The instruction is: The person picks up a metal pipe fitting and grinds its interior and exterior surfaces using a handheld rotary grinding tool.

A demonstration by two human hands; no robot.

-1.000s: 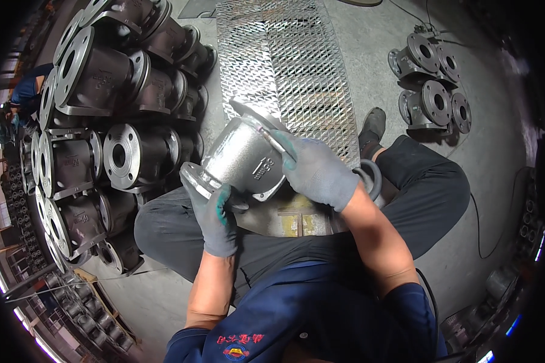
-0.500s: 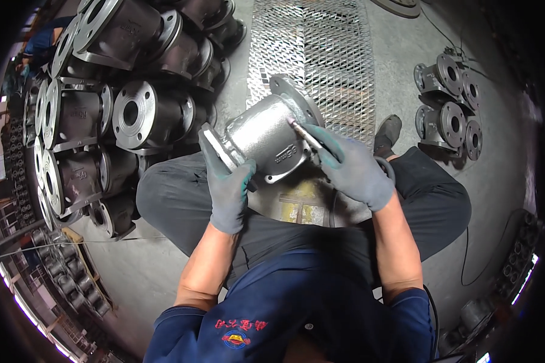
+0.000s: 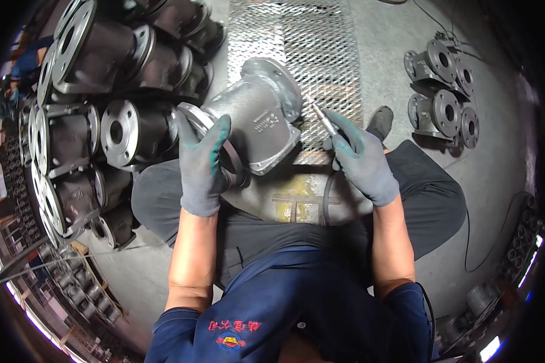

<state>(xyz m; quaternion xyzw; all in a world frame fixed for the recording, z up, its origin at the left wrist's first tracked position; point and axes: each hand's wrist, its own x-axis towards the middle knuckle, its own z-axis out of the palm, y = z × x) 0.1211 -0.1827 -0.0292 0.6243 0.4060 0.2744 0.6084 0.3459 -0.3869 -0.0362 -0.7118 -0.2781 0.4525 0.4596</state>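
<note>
My left hand point(image 3: 201, 163), in a grey glove with green patches, grips the near-left flange of a grey cast-metal valve body point(image 3: 245, 118). The casting is tilted, with raised markings on its side, a round flange at its far end and a squarish flange facing right. My right hand point(image 3: 364, 166), gloved alike, is closed around a slim pencil grinder point(image 3: 324, 120) with a small pinkish tip. That tip points up and left, just right of the far flange and apart from it. A dark hose hangs below the right hand.
Many similar castings point(image 3: 72, 136) are stacked at left, and a smaller group point(image 3: 445, 112) stands at right. Expanded metal mesh point(image 3: 321, 36) lies ahead on the floor. A yellow-stained block point(image 3: 293, 202) sits between my legs; my shoe point(image 3: 379, 123) is right.
The valve body has turned in my left hand and shifted left, showing a different side. The grinder tip has come away from its surface, and my right hand has moved slightly right.
</note>
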